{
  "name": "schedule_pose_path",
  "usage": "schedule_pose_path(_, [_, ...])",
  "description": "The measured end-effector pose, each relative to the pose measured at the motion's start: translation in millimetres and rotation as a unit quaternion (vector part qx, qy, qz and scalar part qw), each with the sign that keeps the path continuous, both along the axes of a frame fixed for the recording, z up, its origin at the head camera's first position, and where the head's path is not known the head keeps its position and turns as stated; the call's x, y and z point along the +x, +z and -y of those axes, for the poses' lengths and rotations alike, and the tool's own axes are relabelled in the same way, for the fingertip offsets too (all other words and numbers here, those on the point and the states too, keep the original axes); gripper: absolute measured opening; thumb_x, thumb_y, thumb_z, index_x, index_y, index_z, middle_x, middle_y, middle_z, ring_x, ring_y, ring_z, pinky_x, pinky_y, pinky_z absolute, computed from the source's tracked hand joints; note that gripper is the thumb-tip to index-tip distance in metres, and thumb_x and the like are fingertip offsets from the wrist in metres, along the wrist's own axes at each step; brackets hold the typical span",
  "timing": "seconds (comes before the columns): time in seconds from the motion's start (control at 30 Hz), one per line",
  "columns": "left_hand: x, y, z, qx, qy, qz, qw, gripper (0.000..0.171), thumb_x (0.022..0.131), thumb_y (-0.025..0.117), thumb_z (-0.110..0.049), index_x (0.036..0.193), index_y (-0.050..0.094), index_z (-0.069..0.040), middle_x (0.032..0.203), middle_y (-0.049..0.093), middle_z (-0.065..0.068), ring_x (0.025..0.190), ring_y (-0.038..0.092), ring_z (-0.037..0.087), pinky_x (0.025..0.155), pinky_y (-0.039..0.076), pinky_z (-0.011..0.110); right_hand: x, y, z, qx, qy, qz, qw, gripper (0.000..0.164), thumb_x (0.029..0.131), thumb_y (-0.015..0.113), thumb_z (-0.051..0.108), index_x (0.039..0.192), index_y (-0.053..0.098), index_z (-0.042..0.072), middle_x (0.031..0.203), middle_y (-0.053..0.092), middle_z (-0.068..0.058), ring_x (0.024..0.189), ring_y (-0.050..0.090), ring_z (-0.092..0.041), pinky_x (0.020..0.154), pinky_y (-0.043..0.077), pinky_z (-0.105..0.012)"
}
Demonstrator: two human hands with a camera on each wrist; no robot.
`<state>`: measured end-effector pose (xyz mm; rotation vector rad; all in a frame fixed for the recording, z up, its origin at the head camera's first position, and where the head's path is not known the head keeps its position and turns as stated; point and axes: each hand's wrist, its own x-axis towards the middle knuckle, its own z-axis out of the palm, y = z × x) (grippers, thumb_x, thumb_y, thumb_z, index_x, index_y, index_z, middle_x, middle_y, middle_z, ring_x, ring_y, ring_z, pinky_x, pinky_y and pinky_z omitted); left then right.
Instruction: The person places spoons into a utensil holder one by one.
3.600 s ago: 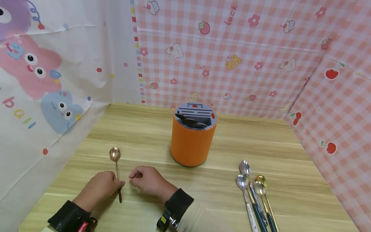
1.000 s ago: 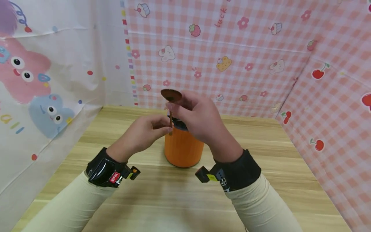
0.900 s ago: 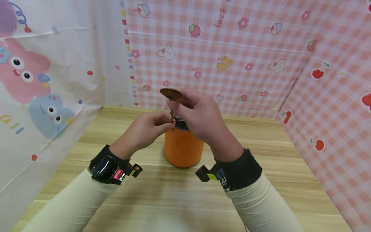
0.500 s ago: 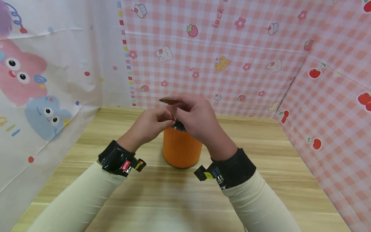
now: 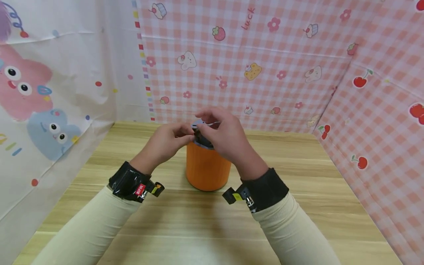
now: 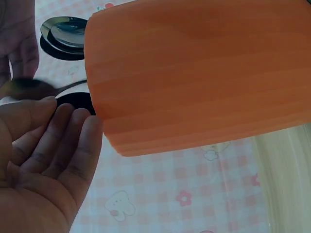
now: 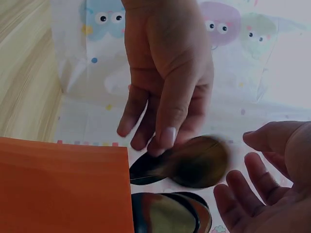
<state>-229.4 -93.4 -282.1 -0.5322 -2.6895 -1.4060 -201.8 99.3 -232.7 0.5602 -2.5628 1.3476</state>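
An orange cylindrical utensil holder (image 5: 208, 169) stands on the table, both hands at its top. A copper-coloured spoon (image 7: 201, 162) stands bowl up at the opening, its bowl blurred. My left hand (image 5: 162, 145) is at the near left rim, fingers loosely bent, thumb tip beside a black spoon (image 6: 75, 101) and close to the copper-coloured one. On the other side my right hand (image 7: 272, 179) has its fingers spread apart, off the bowl. Shiny spoons (image 6: 65, 34) and other dark bowls also poke out of the holder. The handles are hidden inside it.
The wooden table (image 5: 185, 235) runs up to a pink checked cloth (image 5: 232, 55) behind and at the right. A white cartoon-print cloth (image 5: 76, 73) hangs at the left. Black straps with small cameras (image 5: 129, 182) circle both wrists.
The copper-coloured spoon went from the table into both hands above the holder, then sank into its opening. The right fingers have come off its bowl, and the left hand has drawn slightly left.
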Motion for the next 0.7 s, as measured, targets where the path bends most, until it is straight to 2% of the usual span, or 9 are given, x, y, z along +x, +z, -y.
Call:
schedule_pose_path(0.17, [3.2, 2.7, 2, 0.021, 0.019, -0.007, 0.9996, 0.014, 0.098, 0.069, -0.017, 0.109, 0.070, -0.009, 0.106, 0.072, 0.006, 0.097, 0.068, 0.022, 0.085, 0.055, 0.040, -1.2, -1.4, -3, -0.001, -0.005, 0.013, 1.000, 0.019, 0.098, 0.068, 0.022, 0.117, 0.070, 0.018, 0.109, 0.063, 0.000, 0.096, 0.062, -0.021, 0.085, 0.055, -0.038])
schedule_pose_path(0.33, [12.9, 6.9, -1, 0.027, 0.012, -0.020, 0.9994, 0.010, 0.097, 0.070, -0.017, 0.105, 0.070, -0.010, 0.101, 0.072, 0.005, 0.092, 0.067, 0.022, 0.081, 0.054, 0.038, 1.6, -3.5, -7, -0.017, 0.009, 0.016, 1.000, 0.016, 0.099, 0.068, 0.021, 0.114, 0.070, 0.016, 0.103, 0.064, 0.000, 0.091, 0.062, -0.019, 0.082, 0.055, -0.036])
schedule_pose_path(0.5, [25.5, 12.9, -8, 0.028, -0.007, -0.034, 0.9990, 0.007, 0.097, 0.069, -0.016, 0.103, 0.068, -0.012, 0.100, 0.071, 0.004, 0.092, 0.065, 0.020, 0.082, 0.054, 0.038, 11.5, -4.3, -14, -0.009, 0.013, 0.013, 1.000, 0.014, 0.099, 0.067, 0.020, 0.112, 0.071, 0.015, 0.102, 0.067, 0.001, 0.093, 0.062, -0.018, 0.082, 0.054, -0.036])
schedule_pose_path(0.6, [33.6, 17.7, -15, 0.031, -0.031, -0.049, 0.9978, 0.005, 0.097, 0.070, -0.015, 0.100, 0.068, -0.011, 0.097, 0.071, 0.005, 0.089, 0.064, 0.020, 0.080, 0.055, 0.037, 19.7, -6.2, -21, 0.001, 0.008, 0.006, 1.000, 0.012, 0.099, 0.068, 0.020, 0.109, 0.071, 0.014, 0.102, 0.067, 0.001, 0.092, 0.062, -0.018, 0.080, 0.054, -0.036])
schedule_pose_path(0.7, [41.7, 20.6, -23, 0.021, -0.069, -0.058, 0.9957, 0.005, 0.097, 0.070, -0.015, 0.099, 0.071, -0.010, 0.096, 0.072, 0.005, 0.087, 0.064, 0.019, 0.079, 0.054, 0.035, 27.4, -9.9, -30, 0.006, 0.007, 0.010, 1.000, 0.010, 0.098, 0.068, 0.018, 0.107, 0.071, 0.014, 0.102, 0.068, -0.001, 0.092, 0.063, -0.019, 0.080, 0.054, -0.036])
